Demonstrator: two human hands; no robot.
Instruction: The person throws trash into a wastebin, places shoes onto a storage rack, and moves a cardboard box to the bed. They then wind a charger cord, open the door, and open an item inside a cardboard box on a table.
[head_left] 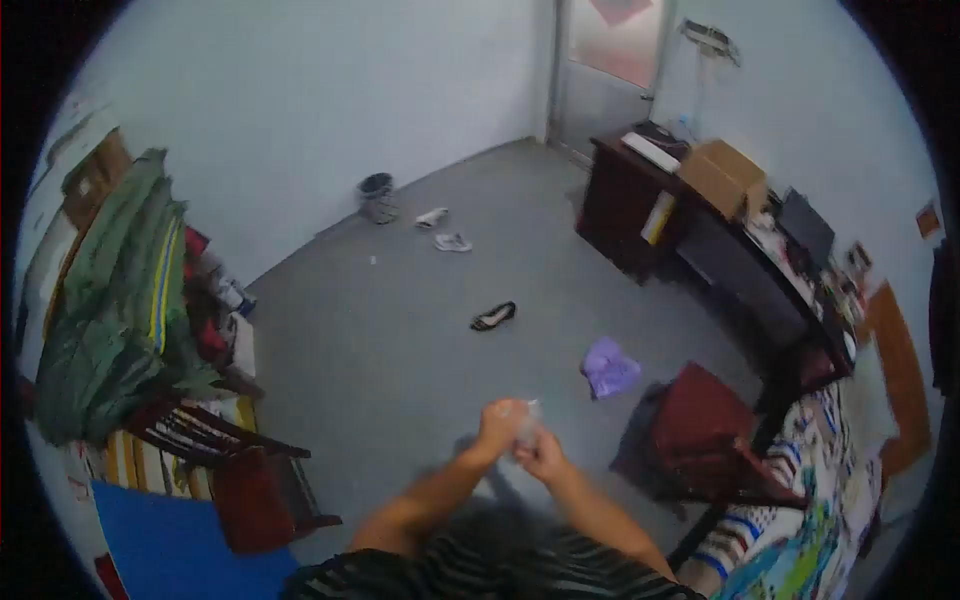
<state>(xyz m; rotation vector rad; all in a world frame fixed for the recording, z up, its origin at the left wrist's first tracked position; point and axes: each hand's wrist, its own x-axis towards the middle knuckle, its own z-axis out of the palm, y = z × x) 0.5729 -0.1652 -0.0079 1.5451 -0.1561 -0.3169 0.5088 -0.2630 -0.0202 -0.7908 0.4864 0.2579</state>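
My left hand (500, 422) and my right hand (541, 455) are close together in front of my body, above the grey floor. Between them is a small pale, see-through thing (528, 424) that looks like plastic; it is blurred, so its exact kind does not show. Fingers of both hands are closed on it, the left at its upper left side and the right at its lower end. Beyond my hands, a single dark flat shoe (493, 317) lies on the floor. To the right of them lies a crumpled purple bag or cloth (609, 368).
A dark red chair (703, 415) stands at right, near a bed with patterned bedding (745, 540). Behind it is a desk (625, 205) bearing a cardboard box (722, 177). Pale shoes (453, 243) and a wastebasket (379, 200) are by the far wall. Another chair (255, 498) is at left.
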